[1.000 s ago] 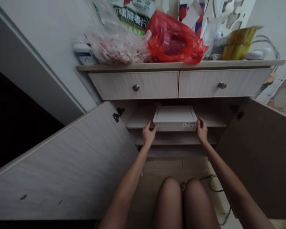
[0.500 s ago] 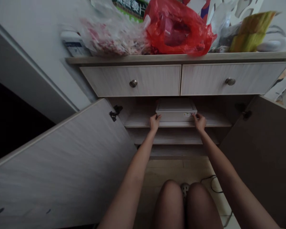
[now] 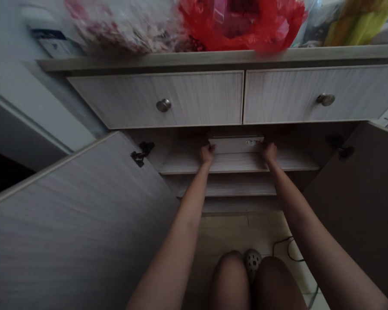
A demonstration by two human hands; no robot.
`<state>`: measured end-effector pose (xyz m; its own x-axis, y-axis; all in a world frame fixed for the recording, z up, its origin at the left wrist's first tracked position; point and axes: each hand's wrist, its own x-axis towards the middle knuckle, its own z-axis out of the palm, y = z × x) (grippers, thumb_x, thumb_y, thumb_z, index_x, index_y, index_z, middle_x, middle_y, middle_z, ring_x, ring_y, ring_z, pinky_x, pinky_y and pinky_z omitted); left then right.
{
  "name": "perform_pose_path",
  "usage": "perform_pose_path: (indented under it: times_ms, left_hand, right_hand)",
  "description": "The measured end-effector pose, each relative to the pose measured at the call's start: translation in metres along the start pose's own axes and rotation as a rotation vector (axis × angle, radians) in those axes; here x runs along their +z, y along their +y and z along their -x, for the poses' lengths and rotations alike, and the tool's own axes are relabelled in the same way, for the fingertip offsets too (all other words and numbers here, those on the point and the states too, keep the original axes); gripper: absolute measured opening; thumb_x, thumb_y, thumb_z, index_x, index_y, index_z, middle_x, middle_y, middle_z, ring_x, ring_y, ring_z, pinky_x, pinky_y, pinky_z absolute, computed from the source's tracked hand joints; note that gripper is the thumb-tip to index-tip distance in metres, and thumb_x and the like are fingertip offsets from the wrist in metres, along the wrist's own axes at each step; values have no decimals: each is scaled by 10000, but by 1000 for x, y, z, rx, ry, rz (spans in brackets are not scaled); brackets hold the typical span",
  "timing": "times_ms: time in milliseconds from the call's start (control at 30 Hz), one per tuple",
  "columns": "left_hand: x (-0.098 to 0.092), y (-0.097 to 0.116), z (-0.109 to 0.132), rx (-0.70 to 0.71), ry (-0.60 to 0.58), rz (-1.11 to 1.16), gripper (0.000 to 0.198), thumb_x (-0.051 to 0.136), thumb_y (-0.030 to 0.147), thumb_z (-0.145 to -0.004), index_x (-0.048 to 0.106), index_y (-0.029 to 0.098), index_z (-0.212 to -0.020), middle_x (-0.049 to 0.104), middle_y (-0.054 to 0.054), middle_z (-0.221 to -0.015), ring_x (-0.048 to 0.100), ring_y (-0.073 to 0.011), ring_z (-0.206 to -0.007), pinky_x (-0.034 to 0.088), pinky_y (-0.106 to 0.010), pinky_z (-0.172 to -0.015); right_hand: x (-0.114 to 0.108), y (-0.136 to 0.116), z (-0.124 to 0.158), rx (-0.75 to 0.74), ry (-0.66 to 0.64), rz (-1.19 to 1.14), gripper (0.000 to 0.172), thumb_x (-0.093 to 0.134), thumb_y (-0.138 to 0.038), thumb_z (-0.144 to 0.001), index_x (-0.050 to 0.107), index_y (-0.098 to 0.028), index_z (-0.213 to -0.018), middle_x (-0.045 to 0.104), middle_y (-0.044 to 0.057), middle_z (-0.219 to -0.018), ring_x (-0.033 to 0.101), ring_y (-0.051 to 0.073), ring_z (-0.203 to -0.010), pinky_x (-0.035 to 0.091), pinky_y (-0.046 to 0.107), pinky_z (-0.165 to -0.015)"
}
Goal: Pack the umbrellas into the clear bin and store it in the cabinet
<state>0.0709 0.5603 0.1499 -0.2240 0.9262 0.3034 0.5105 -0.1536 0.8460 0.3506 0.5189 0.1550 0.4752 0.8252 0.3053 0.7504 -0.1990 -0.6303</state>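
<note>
A flat white box (image 3: 236, 145) sits deep on the top shelf (image 3: 236, 163) of an open cabinet, just under the drawers; only its front face with a small label shows. My left hand (image 3: 207, 153) is curled against the box's left front corner. My right hand (image 3: 269, 151) is curled against its right front corner. Both arms reach straight forward into the cabinet.
Both cabinet doors stand open, the left door (image 3: 77, 215) wide and near, the right door (image 3: 362, 198) dark. Two shut drawers (image 3: 163, 104) with round knobs are above. A red plastic bag (image 3: 242, 21) and other bags crowd the top. A cable (image 3: 287, 247) lies on the floor.
The box has slid back into the shelf under both hands, from overhanging the edge to mostly hidden beneath the drawers. The view has moved closer and lower.
</note>
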Motion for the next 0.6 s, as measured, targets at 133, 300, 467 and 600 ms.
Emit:
perform_pose_path:
  times_ms: [133,300,467,600]
  left_hand:
    - [2,-1,-8,0,29,-42,172,642,244,-816,635,145,-675,622,-31,-669,625,-185,-788,418,-231,-686]
    - [-2,9,-8,-52,34,-80,135,699,223,-790,682,99,-739,695,-101,-757,677,-253,-890,482,-278,-742]
    - [-31,13,57,-12,146,-7,329,644,354,-846,710,84,-1022,711,-207,-1115,649,-280,-1140,493,-352,-962]
    - [-106,-6,181,184,408,155,433,514,519,-862,719,164,-1002,762,-120,-1001,708,-245,-976,532,-404,-939]
  right_hand:
    - [5,0,-7,-6,7,34,486,490,-540,-946,757,-149,-1057,723,216,-1022,670,324,-1002,478,388,-825]
    - [6,-3,-11,38,-47,-53,499,541,-558,-908,740,-133,-1079,710,228,-1056,655,356,-1053,474,455,-893]
    - [-32,22,59,-170,132,-537,662,517,-609,-888,595,-92,-1294,642,222,-1240,623,281,-1112,494,409,-925]
    - [-104,92,175,-263,334,-581,469,561,-534,-912,637,-179,-1208,687,120,-1102,646,218,-991,507,377,-904]
